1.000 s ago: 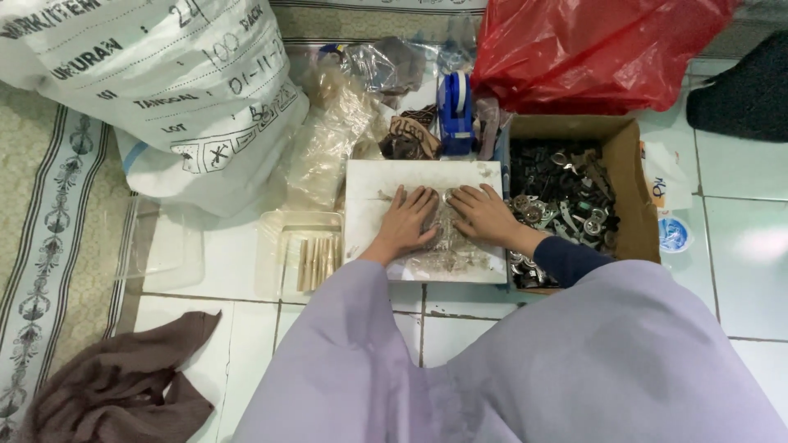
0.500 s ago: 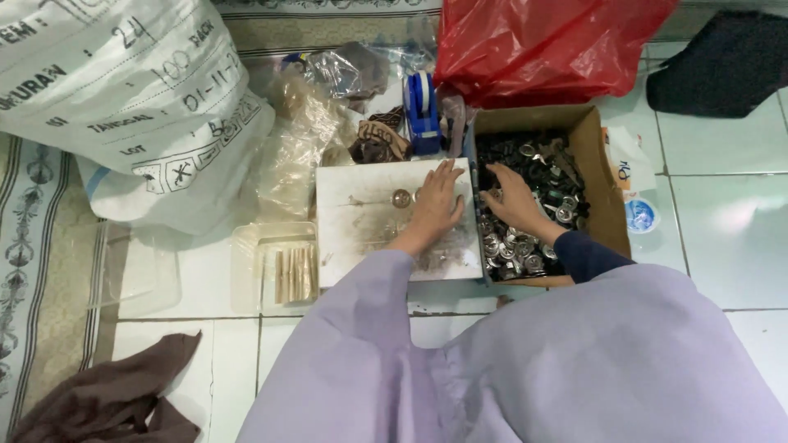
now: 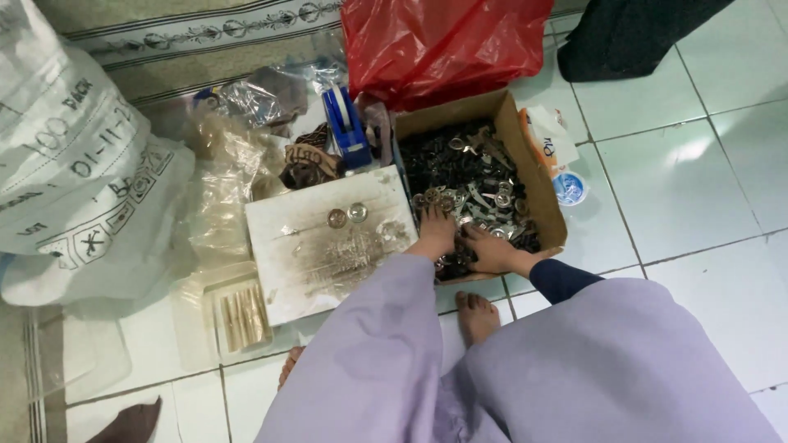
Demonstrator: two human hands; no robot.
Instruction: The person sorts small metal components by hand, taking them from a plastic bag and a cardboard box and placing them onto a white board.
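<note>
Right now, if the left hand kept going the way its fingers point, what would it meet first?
Likely more of the metal parts heaped in the cardboard box; the left hand already rests on them, fingers pointing deeper in.

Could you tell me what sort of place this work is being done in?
Probably a home or small workshop floor used for piecework. The person sits on pale floor tiles, both hands in a cardboard box of small metal parts, beside a stained white board and a large printed sack.

On the tiled floor [image 3: 706,205] lie a cardboard box [image 3: 538,184], white board [image 3: 328,246], red bag [image 3: 443,45] and big sack [image 3: 82,189].
</note>
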